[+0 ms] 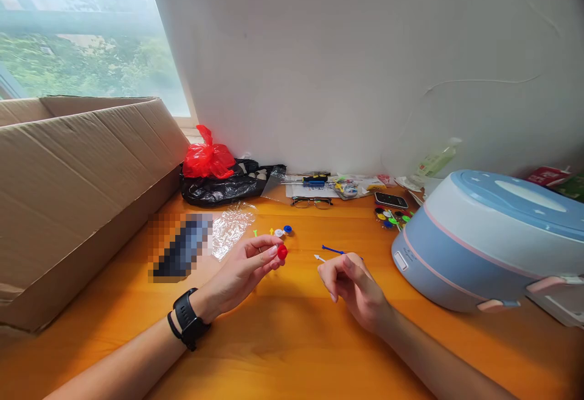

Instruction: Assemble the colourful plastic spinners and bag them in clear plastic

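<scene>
My left hand, with a black watch on its wrist, pinches a small red round plastic piece at the fingertips above the orange table. My right hand is curled closed a little to the right and holds thin sticks: a white tip and a blue stick poke out toward the left. Just beyond the left hand lie small white, blue, yellow and green pieces on the table.
A large cardboard box fills the left side. A black bag with a red bag on it sits by the wall. Glasses, screwdrivers, a phone and coloured discs lie behind. A blue-white lidded appliance stands right.
</scene>
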`<state>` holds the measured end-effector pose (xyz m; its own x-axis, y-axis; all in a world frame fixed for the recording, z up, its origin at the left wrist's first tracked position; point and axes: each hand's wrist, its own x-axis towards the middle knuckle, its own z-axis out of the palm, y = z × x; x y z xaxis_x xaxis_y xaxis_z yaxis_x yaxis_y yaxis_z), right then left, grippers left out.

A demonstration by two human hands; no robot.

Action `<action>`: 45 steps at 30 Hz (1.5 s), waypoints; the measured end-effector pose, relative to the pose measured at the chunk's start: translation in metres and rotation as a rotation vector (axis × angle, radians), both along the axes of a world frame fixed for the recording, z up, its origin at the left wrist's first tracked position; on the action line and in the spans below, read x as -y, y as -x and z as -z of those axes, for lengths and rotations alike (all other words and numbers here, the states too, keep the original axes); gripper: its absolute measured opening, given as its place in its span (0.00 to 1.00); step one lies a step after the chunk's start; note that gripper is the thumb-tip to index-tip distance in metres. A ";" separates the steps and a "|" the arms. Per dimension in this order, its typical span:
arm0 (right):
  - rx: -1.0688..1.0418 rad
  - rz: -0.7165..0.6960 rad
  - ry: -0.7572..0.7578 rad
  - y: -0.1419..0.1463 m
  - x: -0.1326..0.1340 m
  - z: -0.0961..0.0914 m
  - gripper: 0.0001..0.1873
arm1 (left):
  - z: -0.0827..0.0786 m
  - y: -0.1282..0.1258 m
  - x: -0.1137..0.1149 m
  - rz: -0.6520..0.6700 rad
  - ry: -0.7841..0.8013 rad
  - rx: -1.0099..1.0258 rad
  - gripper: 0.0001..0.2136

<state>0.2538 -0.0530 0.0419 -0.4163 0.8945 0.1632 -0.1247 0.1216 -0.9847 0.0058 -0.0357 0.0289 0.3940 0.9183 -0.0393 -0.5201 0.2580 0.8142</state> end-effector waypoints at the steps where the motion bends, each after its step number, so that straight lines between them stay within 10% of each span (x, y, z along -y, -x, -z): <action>1: -0.002 0.015 0.000 0.000 -0.001 0.000 0.41 | 0.000 0.000 0.000 0.002 0.003 0.005 0.08; 34: 0.031 0.150 0.038 -0.002 -0.012 0.024 0.36 | -0.004 -0.003 0.000 -0.028 0.044 0.007 0.22; 45: 0.239 0.155 -0.090 0.003 -0.012 0.024 0.20 | -0.015 -0.013 0.015 -0.030 -0.341 -0.594 0.11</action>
<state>0.2504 -0.0412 0.0179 -0.3119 0.9368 0.1587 0.1359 0.2093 -0.9684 0.0183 -0.0508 0.0434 0.3694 0.9278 0.0522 0.0365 -0.0706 0.9968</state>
